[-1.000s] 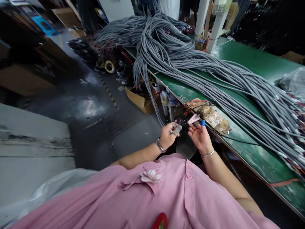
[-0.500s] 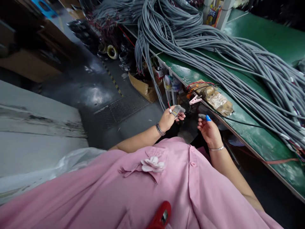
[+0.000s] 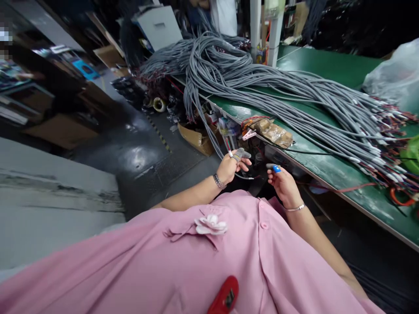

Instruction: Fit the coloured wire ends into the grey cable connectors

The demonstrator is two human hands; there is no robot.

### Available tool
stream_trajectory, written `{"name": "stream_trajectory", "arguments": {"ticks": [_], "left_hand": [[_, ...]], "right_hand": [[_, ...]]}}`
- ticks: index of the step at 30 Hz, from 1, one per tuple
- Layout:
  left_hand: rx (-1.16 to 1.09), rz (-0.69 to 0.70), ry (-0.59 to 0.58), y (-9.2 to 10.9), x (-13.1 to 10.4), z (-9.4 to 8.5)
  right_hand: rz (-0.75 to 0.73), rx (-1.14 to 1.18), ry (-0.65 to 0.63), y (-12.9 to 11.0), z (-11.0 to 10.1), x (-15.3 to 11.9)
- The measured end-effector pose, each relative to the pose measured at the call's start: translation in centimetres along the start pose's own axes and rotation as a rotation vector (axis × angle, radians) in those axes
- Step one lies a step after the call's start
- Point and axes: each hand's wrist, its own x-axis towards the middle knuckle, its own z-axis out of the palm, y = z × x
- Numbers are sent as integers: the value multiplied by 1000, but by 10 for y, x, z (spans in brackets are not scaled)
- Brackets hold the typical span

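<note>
Thin grey cables (image 3: 209, 135) run down off the bench edge to my left hand (image 3: 231, 166), which is closed on them. Grey covers sit on its thumb and a finger, and a white cable end with red wire sticks up above it. A loose grey cable end (image 3: 245, 178) with thin wires hangs just below its fingers. My right hand (image 3: 283, 183) is to the right, apart from the left, with a grey tip cover and blue tape on one digit. Its fingers are curled together; whether anything small is between them is hidden.
A green bench (image 3: 322, 163) carries a large bundle of grey cables (image 3: 281, 83). On its near edge are a taped brown block (image 3: 275, 133) and a pink clip (image 3: 249, 134). A cardboard box (image 3: 196, 138) stands below; a person (image 3: 224, 17) is behind.
The view has tilted up, showing more of the bench and its cable ends. A cable end now hangs below my left hand, whose fingers have spread slightly. My right hand has shifted slightly left and down.
</note>
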Motion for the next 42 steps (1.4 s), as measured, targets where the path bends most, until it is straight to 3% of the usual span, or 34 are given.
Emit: {"name": "stream_trajectory", "arguments": {"ticks": [5,20,25,29,32,38,42], "left_hand": [[66,-12,-6,2,-8,7],[72,-17,-2,-3,-10,2],[59,-118,-59,-3,-7,-1],[11,-285,-172,-3,-1,-8],[1,-358,-283,-3,3,-16],[36,-356,-377,-8,9,-31],[86,-305,-379,-16,16,-37]], "right_hand": [[-9,45,46,8,-10,-7],[-2,62,54,12,-14,-5],[-63,-67,60,8,-8,-5],[-156,-257,-3,-4,7,-5],[-195,-395,-124,-15,27,1],[-158,-470,-383,-21,85,29],[-106,-518,-393,-14,115,52]]}}
